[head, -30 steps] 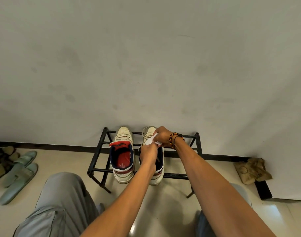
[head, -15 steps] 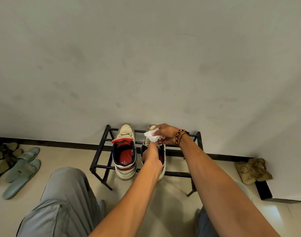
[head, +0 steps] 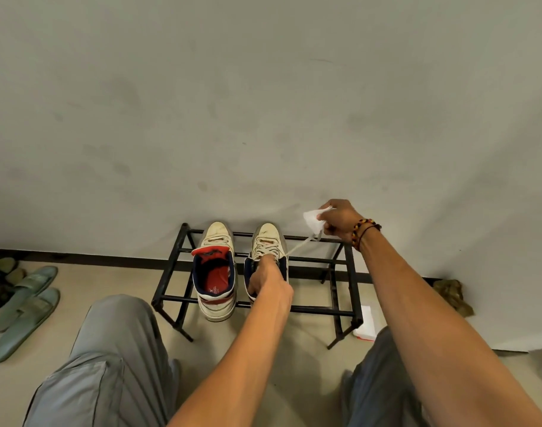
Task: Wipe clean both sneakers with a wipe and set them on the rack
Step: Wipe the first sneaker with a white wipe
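Two cream sneakers with navy collars and red linings stand side by side on a low black metal rack (head: 351,272) against the wall. The left sneaker (head: 215,269) is untouched. My left hand (head: 268,280) grips the collar and tongue of the right sneaker (head: 268,241). My right hand (head: 337,220) is raised up and to the right of that shoe, holding a crumpled white wipe (head: 313,219) and pinching a shoelace (head: 300,245), which runs taut from the shoe's eyelets to my fingers.
Green slippers (head: 24,306) and other footwear lie on the floor at far left. A white packet (head: 365,323) sits on the floor by the rack's right leg. A crumpled brown cloth (head: 453,295) lies against the wall at right. My knees fill the foreground.
My right hand has lifted away from the right sneaker's toe, up and to the right, drawing the lace taut with the wipe in it. My left hand stays on the shoe's collar.
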